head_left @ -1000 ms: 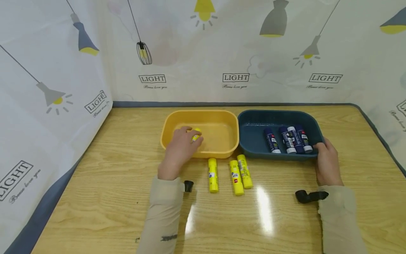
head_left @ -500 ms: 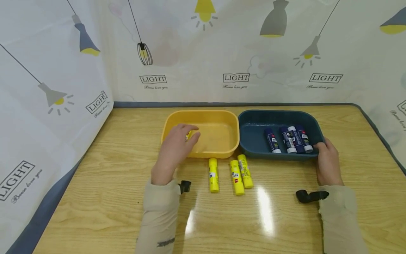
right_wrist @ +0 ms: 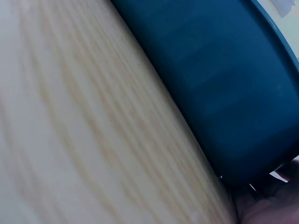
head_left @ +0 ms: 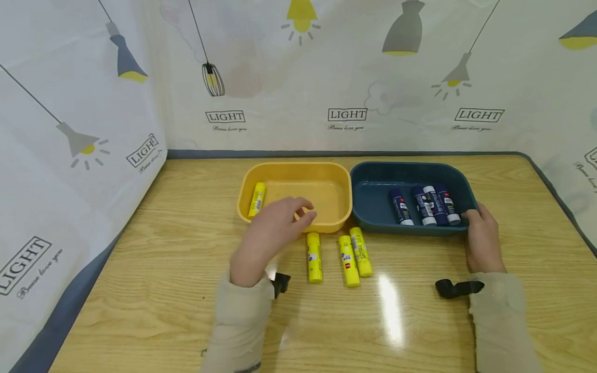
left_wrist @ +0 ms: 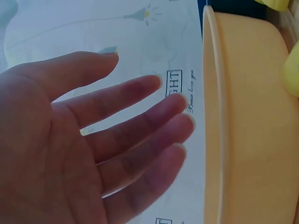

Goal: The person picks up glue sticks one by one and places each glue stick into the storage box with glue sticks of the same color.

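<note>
Head | left hand point(head_left: 272, 225) by yellow tray point(head_left: 324, 194), fingers spread | right hand point(head_left: 483, 238) grips blue tray point(head_left: 373, 199) | backdrop point(head_left: 298, 77) reads "LIGHT"

- "LIGHT" in black frames point(head_left: 347, 115), repeated across the lamp-print backdrop point(head_left: 280, 77);
- script point(head_left: 347, 127) beneath, ending "love you"; its first word unclear;
- labels on yellow sticks point(head_left: 314, 257) and navy sticks point(head_left: 423, 205), too small to read
</note>
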Action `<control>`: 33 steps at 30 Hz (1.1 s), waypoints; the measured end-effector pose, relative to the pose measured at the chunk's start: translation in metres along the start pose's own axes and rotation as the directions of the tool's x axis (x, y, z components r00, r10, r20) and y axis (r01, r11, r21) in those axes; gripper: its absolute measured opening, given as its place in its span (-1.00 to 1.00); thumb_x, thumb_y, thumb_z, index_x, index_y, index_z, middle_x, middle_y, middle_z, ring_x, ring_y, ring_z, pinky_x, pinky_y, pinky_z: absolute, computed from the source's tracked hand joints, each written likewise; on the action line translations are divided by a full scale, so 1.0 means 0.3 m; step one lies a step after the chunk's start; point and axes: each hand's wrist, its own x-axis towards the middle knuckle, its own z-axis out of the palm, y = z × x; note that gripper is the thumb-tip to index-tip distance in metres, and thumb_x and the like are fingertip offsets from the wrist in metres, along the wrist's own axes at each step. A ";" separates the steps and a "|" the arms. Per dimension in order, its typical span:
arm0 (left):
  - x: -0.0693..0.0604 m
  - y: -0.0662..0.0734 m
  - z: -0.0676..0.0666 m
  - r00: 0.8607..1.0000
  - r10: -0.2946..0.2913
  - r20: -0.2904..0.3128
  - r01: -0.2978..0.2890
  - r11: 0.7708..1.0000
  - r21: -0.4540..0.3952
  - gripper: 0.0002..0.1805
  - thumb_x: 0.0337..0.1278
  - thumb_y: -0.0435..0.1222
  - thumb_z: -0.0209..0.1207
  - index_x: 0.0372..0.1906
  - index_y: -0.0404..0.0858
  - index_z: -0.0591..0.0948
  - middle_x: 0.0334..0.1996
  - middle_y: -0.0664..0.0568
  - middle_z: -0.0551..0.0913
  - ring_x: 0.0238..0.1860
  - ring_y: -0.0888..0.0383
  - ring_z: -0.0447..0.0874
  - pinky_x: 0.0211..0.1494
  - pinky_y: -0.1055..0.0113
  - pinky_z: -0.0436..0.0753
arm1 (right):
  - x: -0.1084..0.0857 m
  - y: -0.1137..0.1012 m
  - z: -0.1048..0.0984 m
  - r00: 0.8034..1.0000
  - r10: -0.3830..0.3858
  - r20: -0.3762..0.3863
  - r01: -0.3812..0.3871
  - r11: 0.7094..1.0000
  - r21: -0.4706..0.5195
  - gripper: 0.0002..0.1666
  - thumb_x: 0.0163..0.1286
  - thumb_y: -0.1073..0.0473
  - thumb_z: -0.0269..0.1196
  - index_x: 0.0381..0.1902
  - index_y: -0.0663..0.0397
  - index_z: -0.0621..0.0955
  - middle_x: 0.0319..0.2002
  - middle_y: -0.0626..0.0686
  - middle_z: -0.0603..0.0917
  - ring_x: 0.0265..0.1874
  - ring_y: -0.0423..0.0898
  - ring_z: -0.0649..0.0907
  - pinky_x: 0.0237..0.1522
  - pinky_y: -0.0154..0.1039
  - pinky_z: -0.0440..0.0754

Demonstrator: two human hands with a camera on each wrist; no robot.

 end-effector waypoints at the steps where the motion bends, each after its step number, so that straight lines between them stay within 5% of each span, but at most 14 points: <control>1: -0.002 0.007 0.004 1.000 0.005 0.021 -0.005 1.000 0.015 -0.65 0.19 0.07 -0.05 -0.07 -0.01 0.54 -0.31 0.22 0.54 -0.37 0.28 0.45 -0.32 0.42 0.48 | 0.000 -0.001 0.001 1.000 0.001 0.000 -0.001 1.000 -0.002 -0.43 0.39 0.17 -0.21 0.36 -0.12 0.11 0.34 -0.12 0.06 0.28 -0.24 0.04 0.33 -0.27 -0.12; 11: -0.012 0.030 0.034 0.978 -0.023 0.208 -0.002 0.993 0.117 -0.57 0.17 0.05 0.00 0.05 -0.07 0.50 -0.44 0.19 0.51 -0.44 0.21 0.44 -0.37 0.38 0.46 | -0.002 -0.007 0.010 1.000 0.007 0.006 -0.007 1.000 -0.006 -0.43 0.39 0.16 -0.21 0.36 -0.13 0.11 0.34 -0.13 0.05 0.29 -0.24 0.03 0.33 -0.26 -0.13; 21: -0.011 0.036 0.079 0.974 -0.030 0.224 -0.015 0.980 0.198 -0.61 0.17 0.03 0.01 0.04 -0.02 0.53 -0.16 0.15 0.60 -0.30 0.20 0.49 -0.25 0.30 0.49 | 0.001 -0.007 0.012 1.000 0.029 0.009 -0.028 0.999 -0.045 -0.42 0.39 0.13 -0.21 0.37 -0.16 0.07 0.36 -0.14 -0.01 0.31 -0.23 -0.01 0.33 -0.23 -0.16; 29: -0.005 0.047 0.115 0.977 0.019 0.213 -0.071 0.969 0.237 -0.67 0.11 0.00 0.10 -0.04 0.00 0.55 -0.18 0.15 0.56 -0.33 0.19 0.46 -0.31 0.27 0.50 | 0.002 -0.005 0.001 1.000 0.009 0.005 -0.009 1.000 -0.019 -0.41 0.39 0.14 -0.20 0.37 -0.14 0.08 0.35 -0.12 0.02 0.30 -0.23 0.01 0.33 -0.25 -0.15; 33: -0.002 0.040 0.123 0.977 -0.015 0.211 -0.048 0.955 0.293 -0.65 0.10 0.03 0.08 -0.04 0.00 0.56 -0.24 0.16 0.56 -0.36 0.18 0.45 -0.37 0.26 0.48 | 0.003 0.000 -0.003 1.000 0.007 0.008 -0.007 1.000 0.007 -0.41 0.38 0.15 -0.18 0.37 -0.14 0.10 0.35 -0.12 0.03 0.29 -0.24 0.02 0.33 -0.27 -0.15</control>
